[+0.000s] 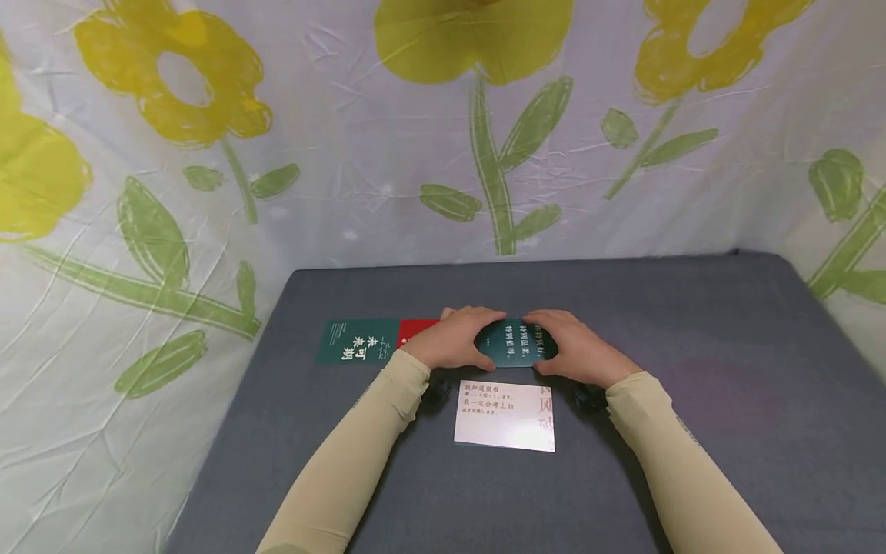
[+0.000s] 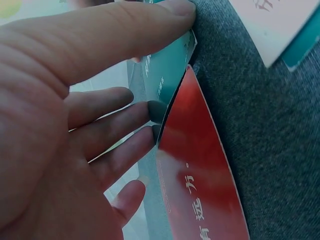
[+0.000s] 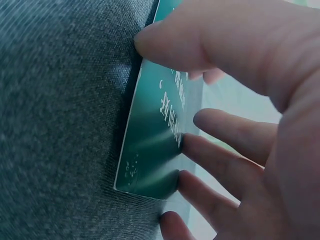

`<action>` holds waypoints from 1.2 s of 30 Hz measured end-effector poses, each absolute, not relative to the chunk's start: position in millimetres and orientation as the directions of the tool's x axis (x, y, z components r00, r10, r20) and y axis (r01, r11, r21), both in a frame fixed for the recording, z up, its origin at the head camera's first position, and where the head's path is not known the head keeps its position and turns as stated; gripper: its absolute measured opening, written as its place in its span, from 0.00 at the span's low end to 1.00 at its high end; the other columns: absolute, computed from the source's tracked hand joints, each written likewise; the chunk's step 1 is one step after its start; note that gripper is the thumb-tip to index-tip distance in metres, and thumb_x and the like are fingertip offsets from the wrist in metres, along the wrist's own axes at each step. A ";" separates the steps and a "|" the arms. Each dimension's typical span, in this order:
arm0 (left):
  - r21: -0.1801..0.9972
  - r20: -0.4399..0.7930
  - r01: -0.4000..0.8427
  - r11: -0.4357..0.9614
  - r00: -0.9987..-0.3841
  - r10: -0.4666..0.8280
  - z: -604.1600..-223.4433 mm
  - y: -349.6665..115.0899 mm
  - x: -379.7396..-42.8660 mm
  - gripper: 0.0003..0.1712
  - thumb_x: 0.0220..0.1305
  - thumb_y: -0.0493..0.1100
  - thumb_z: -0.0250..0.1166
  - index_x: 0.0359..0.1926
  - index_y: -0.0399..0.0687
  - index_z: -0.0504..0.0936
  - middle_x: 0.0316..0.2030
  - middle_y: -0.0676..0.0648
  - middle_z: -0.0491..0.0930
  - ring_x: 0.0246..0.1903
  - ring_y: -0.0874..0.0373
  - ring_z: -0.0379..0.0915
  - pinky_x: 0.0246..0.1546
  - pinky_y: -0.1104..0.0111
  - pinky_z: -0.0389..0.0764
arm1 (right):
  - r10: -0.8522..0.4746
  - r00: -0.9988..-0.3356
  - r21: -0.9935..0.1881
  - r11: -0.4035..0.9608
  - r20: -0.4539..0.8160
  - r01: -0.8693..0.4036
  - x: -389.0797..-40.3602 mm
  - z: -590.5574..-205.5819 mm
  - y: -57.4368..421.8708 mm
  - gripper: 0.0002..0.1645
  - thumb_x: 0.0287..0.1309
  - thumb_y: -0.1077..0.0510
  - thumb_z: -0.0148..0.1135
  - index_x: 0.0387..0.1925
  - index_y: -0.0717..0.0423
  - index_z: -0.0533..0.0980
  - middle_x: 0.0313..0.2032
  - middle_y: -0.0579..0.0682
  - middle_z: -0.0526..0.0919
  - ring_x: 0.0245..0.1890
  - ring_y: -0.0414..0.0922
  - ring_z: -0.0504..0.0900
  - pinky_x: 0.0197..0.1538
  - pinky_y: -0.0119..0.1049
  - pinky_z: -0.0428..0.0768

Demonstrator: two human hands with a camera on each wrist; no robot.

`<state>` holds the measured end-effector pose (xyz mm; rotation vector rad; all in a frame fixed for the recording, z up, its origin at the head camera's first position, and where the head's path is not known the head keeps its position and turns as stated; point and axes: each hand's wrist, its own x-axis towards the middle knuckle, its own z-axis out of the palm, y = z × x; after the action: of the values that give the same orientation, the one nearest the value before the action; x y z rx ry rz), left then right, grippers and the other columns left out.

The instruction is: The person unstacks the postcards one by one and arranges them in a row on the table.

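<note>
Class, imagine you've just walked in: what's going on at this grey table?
A person is handling a teal card with both bare hands. The left hand and right hand hold it by its long edges, thumbs on the near side. It sits right beside a red card, with a dark green card at the row's left end. A pale printed card lies nearer the person, between the forearms.

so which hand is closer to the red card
Left. The left hand partly covers the red card in the head view; the right hand is farther right, holding the teal card near its right end.
</note>
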<state>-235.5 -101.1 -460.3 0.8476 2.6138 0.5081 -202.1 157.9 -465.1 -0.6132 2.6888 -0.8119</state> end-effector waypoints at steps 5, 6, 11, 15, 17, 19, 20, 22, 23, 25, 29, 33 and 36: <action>0.437 -0.215 0.483 0.759 -0.763 0.610 -454.3 -102.5 -232.2 0.53 0.62 0.55 0.80 0.83 0.54 0.66 0.79 0.48 0.70 0.77 0.49 0.66 0.69 0.51 0.65 | -0.476 -0.871 -0.573 0.751 -0.124 -0.329 -200.5 -461.1 157.2 0.49 0.62 0.56 0.76 0.80 0.58 0.66 0.80 0.64 0.66 0.79 0.65 0.63 0.72 0.64 0.73; 0.441 -0.214 0.482 0.757 -0.763 0.611 -452.3 -102.8 -230.9 0.53 0.62 0.54 0.80 0.83 0.53 0.66 0.79 0.48 0.70 0.77 0.49 0.66 0.69 0.50 0.65 | -0.479 -0.869 -0.572 0.750 -0.123 -0.332 -200.2 -460.6 156.9 0.48 0.62 0.56 0.76 0.80 0.59 0.66 0.80 0.64 0.66 0.80 0.65 0.63 0.73 0.65 0.73; 0.457 -0.171 0.495 0.739 -0.767 0.619 -447.9 -105.3 -221.7 0.52 0.62 0.53 0.80 0.83 0.51 0.66 0.80 0.47 0.70 0.78 0.48 0.65 0.71 0.48 0.64 | -0.480 -0.871 -0.547 0.759 -0.107 -0.352 -196.8 -457.4 155.6 0.48 0.62 0.54 0.75 0.80 0.60 0.66 0.82 0.63 0.63 0.82 0.66 0.59 0.76 0.70 0.67; 0.480 -0.113 0.494 0.725 -0.785 0.609 -448.2 -112.4 -205.6 0.52 0.63 0.55 0.79 0.83 0.53 0.65 0.81 0.49 0.68 0.80 0.51 0.63 0.77 0.48 0.63 | -0.470 -0.880 -0.521 0.768 -0.064 -0.372 -185.3 -447.7 155.1 0.48 0.64 0.51 0.75 0.80 0.59 0.66 0.83 0.62 0.61 0.83 0.67 0.58 0.77 0.75 0.62; 0.490 -0.098 0.488 0.722 -0.793 0.602 -447.5 -117.9 -193.7 0.53 0.62 0.56 0.79 0.83 0.55 0.66 0.80 0.50 0.69 0.79 0.51 0.64 0.78 0.48 0.65 | -0.475 -0.880 -0.503 0.768 -0.033 -0.395 -174.0 -441.8 154.5 0.48 0.65 0.49 0.75 0.80 0.59 0.67 0.82 0.62 0.64 0.81 0.67 0.61 0.75 0.77 0.63; 0.495 -0.097 0.488 0.719 -0.791 0.604 -446.0 -124.4 -179.4 0.53 0.61 0.55 0.80 0.82 0.56 0.67 0.79 0.50 0.70 0.78 0.51 0.66 0.80 0.48 0.66 | -0.483 -0.875 -0.474 0.772 -0.007 -0.423 -158.5 -439.2 153.6 0.47 0.65 0.47 0.75 0.79 0.58 0.69 0.80 0.62 0.68 0.80 0.66 0.65 0.75 0.76 0.65; 0.488 -0.101 0.493 0.720 -0.787 0.608 -445.9 -127.7 -172.6 0.52 0.60 0.55 0.80 0.82 0.56 0.67 0.78 0.50 0.71 0.78 0.51 0.67 0.79 0.48 0.68 | -0.492 -0.871 -0.455 0.773 0.009 -0.442 -150.1 -439.0 153.1 0.46 0.64 0.46 0.76 0.78 0.58 0.70 0.78 0.62 0.71 0.78 0.66 0.68 0.74 0.75 0.66; 0.474 -0.114 0.499 0.726 -0.782 0.612 -446.5 -133.6 -160.4 0.52 0.59 0.55 0.81 0.81 0.56 0.69 0.77 0.50 0.73 0.76 0.51 0.69 0.79 0.48 0.69 | -0.511 -0.859 -0.424 0.773 0.026 -0.472 -133.8 -440.9 151.9 0.45 0.62 0.46 0.78 0.75 0.57 0.73 0.75 0.61 0.75 0.76 0.64 0.72 0.73 0.72 0.69; 0.468 -0.128 0.498 0.730 -0.779 0.613 -446.8 -136.0 -155.0 0.52 0.58 0.55 0.82 0.81 0.56 0.69 0.76 0.50 0.74 0.76 0.51 0.70 0.79 0.47 0.69 | -0.519 -0.854 -0.411 0.773 0.027 -0.483 -126.3 -442.4 151.0 0.45 0.61 0.45 0.79 0.74 0.57 0.74 0.73 0.60 0.77 0.75 0.63 0.73 0.73 0.71 0.70; 0.454 -0.150 0.498 0.739 -0.775 0.614 -448.7 -139.6 -147.5 0.52 0.58 0.55 0.82 0.81 0.56 0.70 0.75 0.51 0.75 0.75 0.52 0.71 0.79 0.47 0.70 | -0.529 -0.848 -0.395 0.775 0.019 -0.493 -114.1 -446.7 148.7 0.46 0.58 0.44 0.81 0.73 0.56 0.76 0.71 0.58 0.79 0.74 0.60 0.75 0.73 0.68 0.71; 0.449 -0.188 0.490 0.747 -0.766 0.615 -449.6 -140.4 -140.5 0.53 0.57 0.57 0.82 0.80 0.56 0.70 0.75 0.51 0.76 0.75 0.53 0.71 0.78 0.45 0.70 | -0.532 -0.847 -0.405 0.774 -0.001 -0.486 -100.8 -453.1 141.7 0.47 0.52 0.42 0.85 0.70 0.54 0.78 0.68 0.53 0.82 0.71 0.56 0.79 0.74 0.65 0.72; 0.430 -0.207 0.504 0.749 -0.753 0.625 -449.4 -141.2 -136.2 0.54 0.55 0.57 0.83 0.80 0.53 0.71 0.74 0.51 0.77 0.75 0.52 0.71 0.77 0.49 0.71 | -0.538 -0.843 -0.401 0.774 -0.010 -0.489 -97.3 -456.9 132.5 0.47 0.49 0.42 0.87 0.68 0.53 0.79 0.65 0.50 0.84 0.68 0.53 0.80 0.73 0.62 0.72; 0.407 -0.207 0.515 0.754 -0.752 0.626 -448.0 -143.0 -132.5 0.55 0.53 0.57 0.85 0.79 0.53 0.72 0.73 0.51 0.77 0.74 0.52 0.71 0.77 0.50 0.71 | -0.548 -0.837 -0.378 0.775 -0.004 -0.506 -96.8 -456.5 127.2 0.47 0.47 0.44 0.88 0.67 0.53 0.80 0.63 0.50 0.85 0.66 0.53 0.82 0.71 0.62 0.74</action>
<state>-132.5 -143.0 -448.0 0.8806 2.6212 0.4679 -96.8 127.2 -456.5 -0.8489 2.8517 -0.5586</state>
